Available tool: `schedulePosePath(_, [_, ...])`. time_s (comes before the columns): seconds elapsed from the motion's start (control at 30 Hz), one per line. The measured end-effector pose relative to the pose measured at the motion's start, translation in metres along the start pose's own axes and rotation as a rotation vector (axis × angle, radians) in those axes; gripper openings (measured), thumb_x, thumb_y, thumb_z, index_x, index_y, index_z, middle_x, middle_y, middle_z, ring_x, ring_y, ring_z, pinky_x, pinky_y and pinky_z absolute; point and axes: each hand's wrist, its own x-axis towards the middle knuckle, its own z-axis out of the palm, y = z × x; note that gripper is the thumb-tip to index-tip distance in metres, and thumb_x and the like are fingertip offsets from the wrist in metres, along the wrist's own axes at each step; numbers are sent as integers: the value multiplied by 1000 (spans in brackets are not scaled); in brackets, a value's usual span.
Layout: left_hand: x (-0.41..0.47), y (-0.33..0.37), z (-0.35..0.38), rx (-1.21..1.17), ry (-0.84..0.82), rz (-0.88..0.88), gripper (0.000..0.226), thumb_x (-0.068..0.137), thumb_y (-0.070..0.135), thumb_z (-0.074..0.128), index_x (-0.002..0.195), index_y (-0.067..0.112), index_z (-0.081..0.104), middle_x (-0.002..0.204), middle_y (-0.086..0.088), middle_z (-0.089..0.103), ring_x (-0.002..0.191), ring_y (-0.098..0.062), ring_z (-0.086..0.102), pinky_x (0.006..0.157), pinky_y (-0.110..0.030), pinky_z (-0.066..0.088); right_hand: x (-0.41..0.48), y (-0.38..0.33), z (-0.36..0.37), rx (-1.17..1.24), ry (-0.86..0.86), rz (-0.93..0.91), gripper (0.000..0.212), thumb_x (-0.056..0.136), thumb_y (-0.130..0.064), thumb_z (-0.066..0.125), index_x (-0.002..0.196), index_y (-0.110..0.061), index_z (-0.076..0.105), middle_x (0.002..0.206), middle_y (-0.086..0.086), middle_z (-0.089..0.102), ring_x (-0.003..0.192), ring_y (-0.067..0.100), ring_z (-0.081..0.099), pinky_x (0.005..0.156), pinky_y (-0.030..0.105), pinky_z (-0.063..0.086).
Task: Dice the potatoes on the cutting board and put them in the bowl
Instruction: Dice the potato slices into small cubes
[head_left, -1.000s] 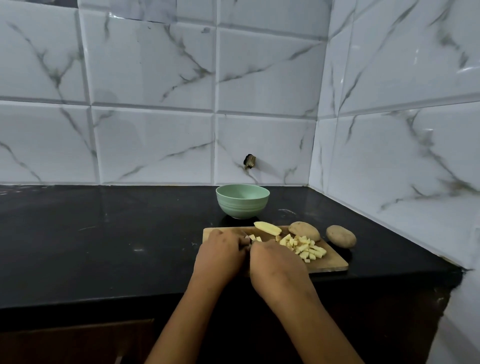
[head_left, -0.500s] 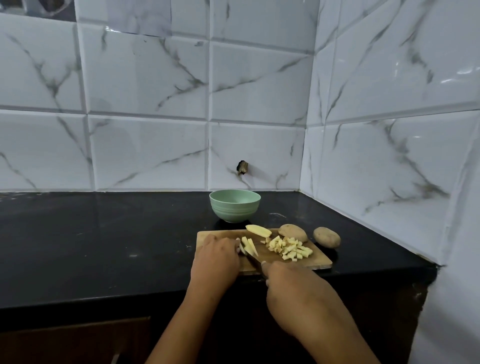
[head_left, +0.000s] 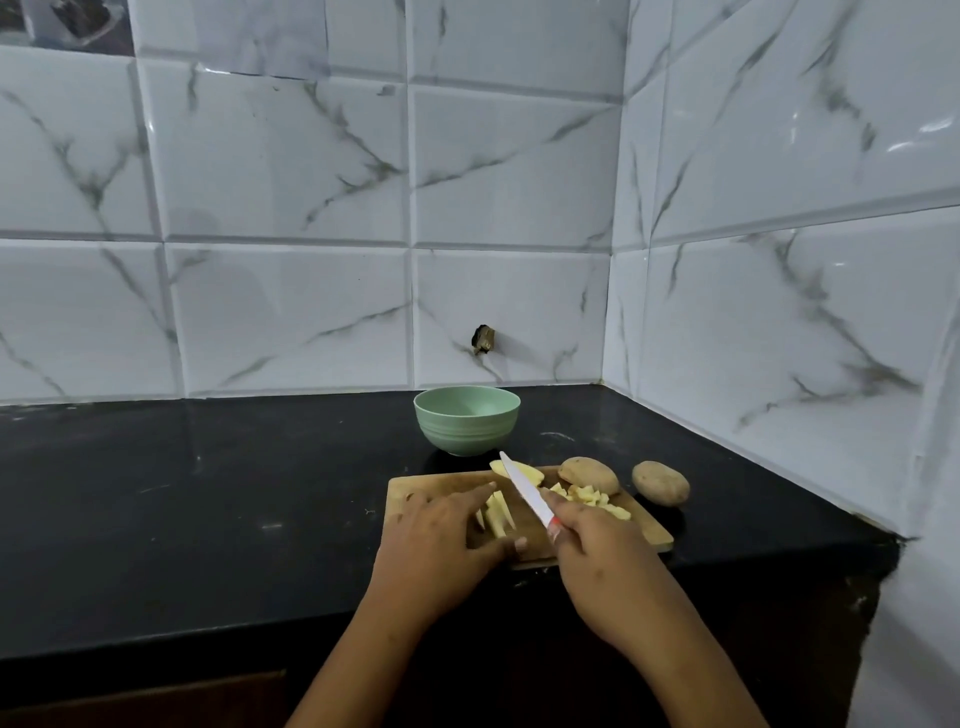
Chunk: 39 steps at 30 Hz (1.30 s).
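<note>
Head view: right hand (head_left: 602, 551) grips knife (head_left: 524, 488), left hand (head_left: 441, 535) steadies potato strips (head_left: 497, 512).

Bare left hand (head_left: 441, 540), bare right hand (head_left: 608, 561), bare forearms (head_left: 691, 660)

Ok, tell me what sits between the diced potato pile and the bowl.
A peeled potato piece lies at the board's far edge, on the line from the diced pile to the bowl, and the knife blade held by the right hand slants across it too. Nothing else visible intervenes.

The right hand (head_left: 602, 556) hides most of the handle of the knife (head_left: 525, 491); forearms (head_left: 337, 670) run off the bottom edge
</note>
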Motion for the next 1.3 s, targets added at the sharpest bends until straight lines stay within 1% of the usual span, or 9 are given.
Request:
schedulePosePath(0.17, [16,-2,-3,65,54,-30,36,94,45,49,131,46,50,133,18,54,122,-12,45,95,-31,43,3,5,4,124,-8,25,43,103,-28,38,145,-35,36,107,-17,54,77,1,54,60,12,42])
schedulePosePath(0.23, [22,-1,-3,131,26,-18,37,97,40,45,133,49,46,136,16,52,125,-15,44,98,-32,42,5,9,6,156,-8,40,43,103,-27,39,145,-34,37,121,-14,56,77,-2,49,59,10,37])
schedulePosePath(0.4, [35,-7,-1,181,-90,46,38,98,45,40,136,49,42,143,15,45,129,-17,41,104,-36,36,10,19,10,200,3,59,43,102,-27,41,145,-34,39,134,-10,51,90,-2,50,67,8,40])
schedulePosePath(0.57, [39,-12,2,93,-128,5,54,85,65,47,134,43,47,143,15,45,132,-13,38,111,-38,27,13,22,14,235,-2,61,44,102,-26,42,144,-36,37,130,-12,53,81,-2,53,59,9,37])
schedulePosePath(0.8, [45,-9,-5,52,-138,15,37,94,43,50,131,46,49,122,8,61,110,-13,54,112,-35,25,15,28,14,253,-37,48,44,102,-25,42,144,-39,36,123,-8,57,68,-2,47,50,9,36])
schedulePosePath(1.0, [43,-12,2,144,-193,22,51,87,66,42,135,49,42,146,18,40,133,-18,38,113,-42,26,14,31,11,287,-47,62,44,102,-26,42,144,-38,38,107,-7,58,64,0,48,48,9,36])
schedulePosePath(1.07, [44,-12,0,109,-173,17,45,88,60,46,132,49,45,141,16,46,130,-19,40,112,-41,26,14,30,11,291,-53,62,44,102,-25,42,144,-37,37,105,-7,56,64,-1,47,47,10,36])
schedulePosePath(1.17, [43,-9,-5,83,-146,14,36,93,45,48,129,50,49,120,8,62,112,-16,50,107,-36,31,11,30,10,289,-60,55,44,102,-25,42,144,-37,38,108,-7,55,66,-2,45,47,9,36])
schedulePosePath(1.3, [38,-2,-8,123,-144,23,36,95,48,40,130,47,47,121,9,60,113,-18,47,99,-34,39,9,31,7,305,-70,62,44,102,-23,42,144,-37,37,96,-11,56,62,0,48,47,9,36])
